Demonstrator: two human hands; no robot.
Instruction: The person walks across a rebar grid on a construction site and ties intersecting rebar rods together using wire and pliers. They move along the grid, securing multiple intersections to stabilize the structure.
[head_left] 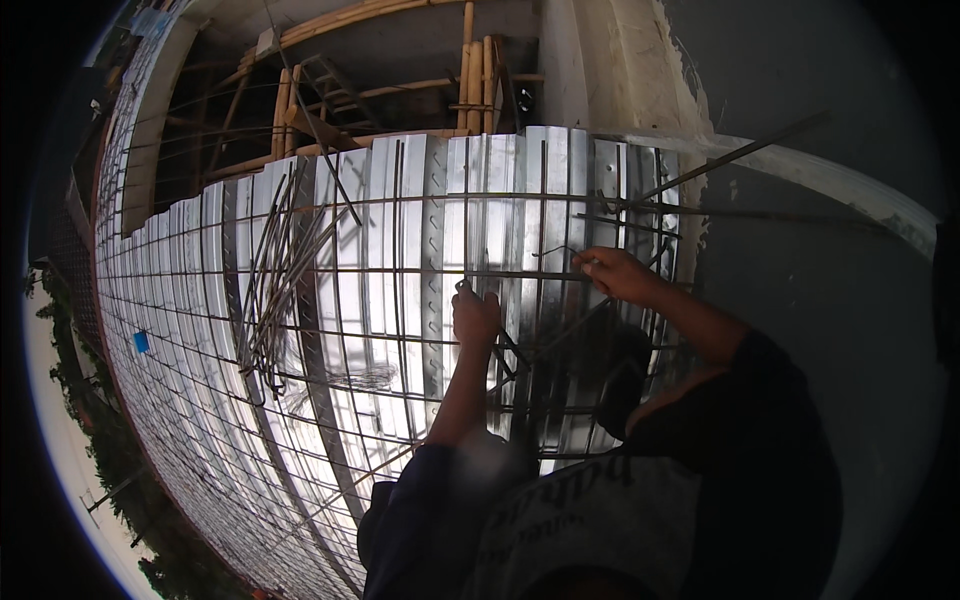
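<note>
My left hand (476,313) is closed round what looks like a pair of pincers. Their small head (462,286) shows above my fingers, and two dark handles (509,347) stick out below the fist. Just above lies a horizontal reinforcing bar (520,274), part of a steel grid. My right hand (610,272) is at the same bar, further right, with thumb and fingers pinched together. A thin bent wire (556,250) runs from its fingertips to the left. Under the grid is shiny ribbed metal decking (505,225).
Loose steel rods (285,270) lie in a pile on the grid at left, beside tangled thin wire (360,378). A blue object (141,342) sits farther left. Bamboo poles (475,85) stand beyond the decking edge. A rod (745,152) slants toward the grey wall (830,300) at right.
</note>
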